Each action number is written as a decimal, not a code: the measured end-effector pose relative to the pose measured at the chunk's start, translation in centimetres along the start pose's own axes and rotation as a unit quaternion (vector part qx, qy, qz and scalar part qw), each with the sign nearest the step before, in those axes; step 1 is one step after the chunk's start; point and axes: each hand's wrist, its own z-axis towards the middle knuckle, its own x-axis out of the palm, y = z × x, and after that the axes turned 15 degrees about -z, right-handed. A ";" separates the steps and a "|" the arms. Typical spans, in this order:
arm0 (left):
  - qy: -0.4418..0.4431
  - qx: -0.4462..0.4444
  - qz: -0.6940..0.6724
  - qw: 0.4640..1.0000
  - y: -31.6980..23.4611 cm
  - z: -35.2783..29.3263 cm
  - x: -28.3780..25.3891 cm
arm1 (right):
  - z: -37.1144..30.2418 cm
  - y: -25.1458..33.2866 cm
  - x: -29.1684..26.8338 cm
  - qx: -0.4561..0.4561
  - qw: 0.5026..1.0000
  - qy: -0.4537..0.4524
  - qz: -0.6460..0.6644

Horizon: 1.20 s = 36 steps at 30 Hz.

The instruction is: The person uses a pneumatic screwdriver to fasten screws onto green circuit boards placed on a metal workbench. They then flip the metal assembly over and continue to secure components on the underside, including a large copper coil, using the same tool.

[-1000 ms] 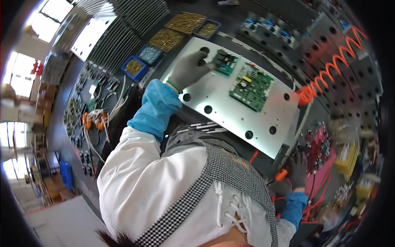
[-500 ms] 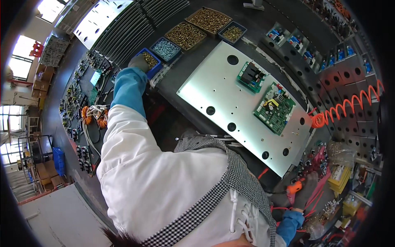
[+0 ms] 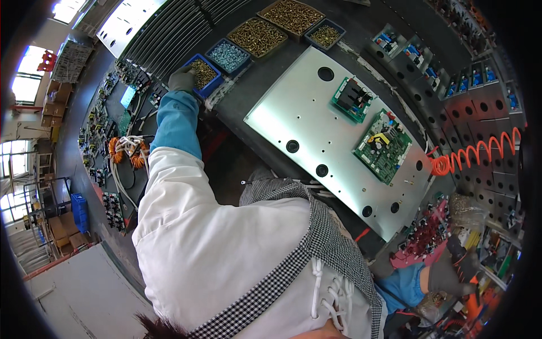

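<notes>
My left hand (image 3: 181,79), in a grey glove, is at the left rim of a small blue bin (image 3: 212,90) of brass-coloured screws (image 3: 203,72). Its fingers look curled in, and whatever they hold is hidden. At the lower right, my gloved right hand (image 3: 449,277) is closed round a black and orange tool (image 3: 472,302), seen only in part. Between the hands lies a tilted silver metal panel (image 3: 293,121) with round black holes. Two green circuit boards rest on it: a smaller one (image 3: 353,100) with a black block and a larger one (image 3: 384,148).
More bins of small hardware, including a blue one (image 3: 227,56), stand along the far edge. A coiled orange hose (image 3: 474,158) hangs at right. Bagged parts and a pink sheet (image 3: 415,257) crowd the lower right. Electronic parts and orange coils (image 3: 117,150) lie at left.
My right hand has moved right and outward with the tool, away from the panel's near corner. My left hand has shifted slightly left, toward the bin's rim. The view has tilted a little.
</notes>
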 end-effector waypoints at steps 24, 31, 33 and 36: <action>0.738 -0.358 -0.456 0.345 -12.2 -39.6 17.0 | -6.2 0.5 13.0 0.018 0.976 0.115 0.185; 0.748 -0.148 -0.253 0.595 -13.5 -41.4 16.8 | -8.6 -0.3 11.1 0.050 0.953 0.224 0.199; 0.743 -0.133 -0.243 0.609 -13.4 -41.3 16.8 | -8.7 -0.3 10.9 0.060 0.953 0.225 0.193; 0.720 -0.105 -0.215 0.652 -14.1 -41.5 16.4 | -9.0 -0.5 11.2 0.079 0.959 0.205 0.176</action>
